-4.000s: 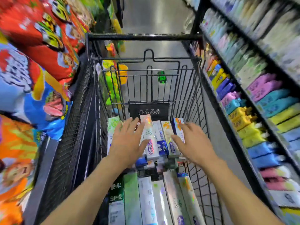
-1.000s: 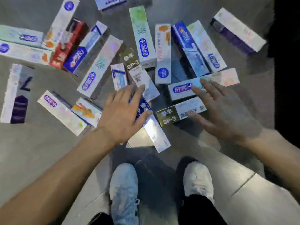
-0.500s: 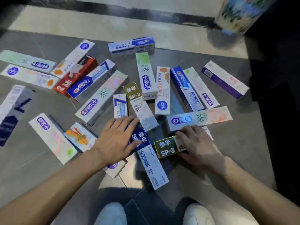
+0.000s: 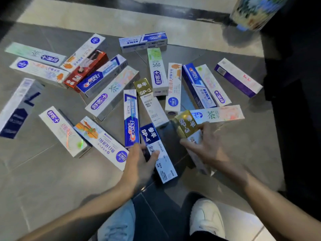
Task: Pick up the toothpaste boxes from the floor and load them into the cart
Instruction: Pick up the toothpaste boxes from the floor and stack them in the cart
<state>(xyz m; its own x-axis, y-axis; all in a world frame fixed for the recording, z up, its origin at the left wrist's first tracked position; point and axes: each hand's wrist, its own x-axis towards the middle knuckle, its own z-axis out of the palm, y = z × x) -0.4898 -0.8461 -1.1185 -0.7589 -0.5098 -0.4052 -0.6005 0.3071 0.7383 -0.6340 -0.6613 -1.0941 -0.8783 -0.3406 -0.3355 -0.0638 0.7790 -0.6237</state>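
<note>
Several toothpaste boxes lie scattered on the grey tiled floor [image 4: 43, 171]. My right hand [image 4: 206, 145] grips a gold-and-white SP-3 box [image 4: 186, 125] and holds it tilted up off the floor. My left hand [image 4: 139, 164] has its thumb and fingers around the blue-and-white SP-4 box [image 4: 159, 152], which lies flat. Beside it lie a blue Crest box [image 4: 131, 119], another gold SP-3 box [image 4: 149, 101] and a white tea box [image 4: 218, 114]. The cart is out of view.
A pale floor strip [image 4: 121, 20] runs across the back. A colourful display [image 4: 255, 11] stands at the top right above a dark shelf base [image 4: 295, 101]. My white shoes [image 4: 206, 221] are planted below the pile.
My right hand has lifted the gold SP-3 box and swung it upright. My left hand slid right onto the SP-4 box, uncovering the boxes beneath it. Earlier I was at the cart.
</note>
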